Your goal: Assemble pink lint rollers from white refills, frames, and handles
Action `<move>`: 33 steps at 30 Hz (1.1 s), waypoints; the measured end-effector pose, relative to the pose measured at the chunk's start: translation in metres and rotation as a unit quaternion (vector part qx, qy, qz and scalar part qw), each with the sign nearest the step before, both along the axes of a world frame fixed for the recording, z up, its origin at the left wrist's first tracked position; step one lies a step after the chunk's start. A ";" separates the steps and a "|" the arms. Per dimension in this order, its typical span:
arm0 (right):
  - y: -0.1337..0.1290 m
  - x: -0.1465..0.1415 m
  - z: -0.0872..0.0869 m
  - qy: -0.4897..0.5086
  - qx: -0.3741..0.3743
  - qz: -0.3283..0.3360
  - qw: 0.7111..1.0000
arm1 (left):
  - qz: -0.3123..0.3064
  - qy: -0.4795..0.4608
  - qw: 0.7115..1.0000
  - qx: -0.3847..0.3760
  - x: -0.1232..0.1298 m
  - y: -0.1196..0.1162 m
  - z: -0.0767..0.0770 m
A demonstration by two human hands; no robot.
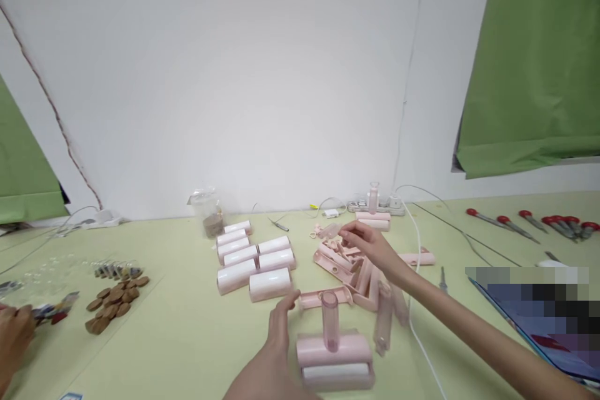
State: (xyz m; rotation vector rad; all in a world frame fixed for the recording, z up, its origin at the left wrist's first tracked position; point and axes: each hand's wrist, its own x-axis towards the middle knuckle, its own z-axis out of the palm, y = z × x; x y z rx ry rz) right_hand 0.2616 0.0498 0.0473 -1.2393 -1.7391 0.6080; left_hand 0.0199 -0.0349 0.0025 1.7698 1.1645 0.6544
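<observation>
My right hand (370, 245) reaches out over a heap of pink plastic parts (347, 260) and pinches a small translucent pink piece (330, 230) between its fingertips. My left hand (279, 325) hovers low over the table with fingers apart, holding nothing, just left of an assembled pink lint roller (335, 353) that stands with its handle up. Several white paper rolls (255, 262) lie in rows just beyond my left hand.
Another person's hand (14, 334) works at the left edge near brown wooden discs (115, 302). A second finished roller (374, 211) stands by a power strip (375, 205) at the back. Red-handled screwdrivers (534, 222) lie far right. A white cable (417, 300) crosses the table.
</observation>
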 end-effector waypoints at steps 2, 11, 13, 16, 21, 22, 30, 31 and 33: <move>0.029 0.010 0.000 -0.065 -0.001 -0.021 0.998 | -0.006 -0.089 0.995 0.047 0.012 0.009 0.011; 0.090 -0.009 -0.028 -0.299 -0.049 -0.011 0.953 | -0.036 -0.309 0.945 -0.101 0.085 0.026 0.008; 0.088 -0.008 -0.027 -0.286 -0.049 -0.024 0.957 | -0.015 -0.290 0.950 -0.119 0.088 0.027 0.002; 0.071 -0.004 -0.015 -0.228 -0.037 -0.051 0.972 | -0.009 -0.275 0.957 -0.095 0.087 0.026 0.001; -0.006 -0.014 0.011 -0.107 -0.040 0.002 0.993 | -0.010 -0.301 0.949 -0.094 0.087 0.025 0.006; -0.023 -0.018 0.014 -0.029 -0.049 0.046 0.997 | -0.005 -0.299 0.950 -0.095 0.088 0.025 0.006; -0.076 -0.038 0.027 -0.020 -0.062 0.173 0.983 | 0.010 -0.273 0.957 -0.098 0.088 0.025 0.005; -0.075 -0.039 0.028 -0.027 -0.064 0.176 0.982 | 0.012 -0.273 0.957 -0.097 0.088 0.025 0.005; -0.072 -0.039 0.029 -0.022 -0.060 0.161 0.985 | 0.016 -0.273 0.957 -0.096 0.088 0.025 0.004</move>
